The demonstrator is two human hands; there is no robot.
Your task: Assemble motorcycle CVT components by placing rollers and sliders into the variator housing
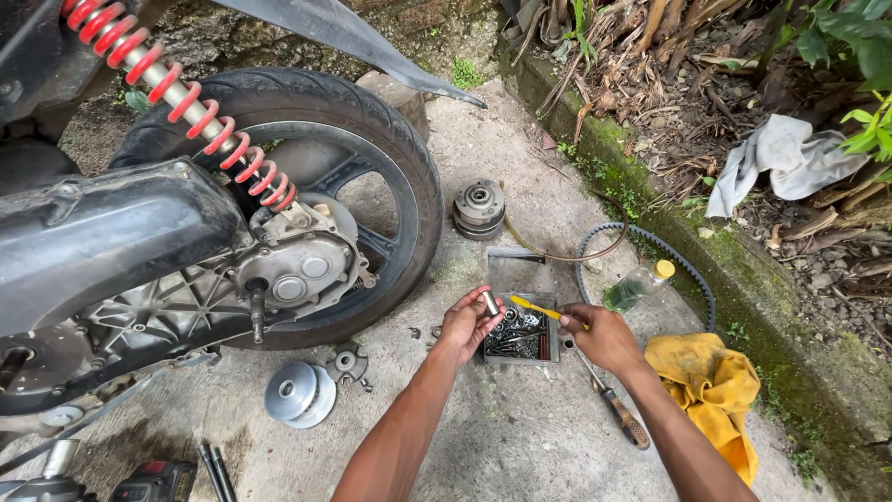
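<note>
**Over the parts tray: metal sleeve in the left grip, toothbrush in the right**

Above the small metal tray [550,327] of bolts and bits on the concrete ground, both hands meet. The left hand [467,323] has its grip closed on a short metal sleeve [491,303], pinched between thumb and fingers; the piece is a pale grey, shiny cylinder whose long axis tilts up and slightly left, its free end poking above the fingers. The right hand [602,336] has its grip closed on the handle of a yellow toothbrush [531,306]. The brush lies nearly level, its long axis running from the right hand leftward toward the sleeve, so its head sits just beside the sleeve's upper end; whether bristles touch metal I cannot tell. The sleeve thus lies to the left of the right grip, straight along the brush's line, and the left hand is the nearer one, already holding it.

Close by, a screwdriver [613,404] lies on the ground under the right wrist, a yellow rag [711,381] beside it, a small bottle [637,286] and a drive belt [683,265] beyond. A pulley half [297,394] rests near the scooter's rear wheel [409,177].
</note>
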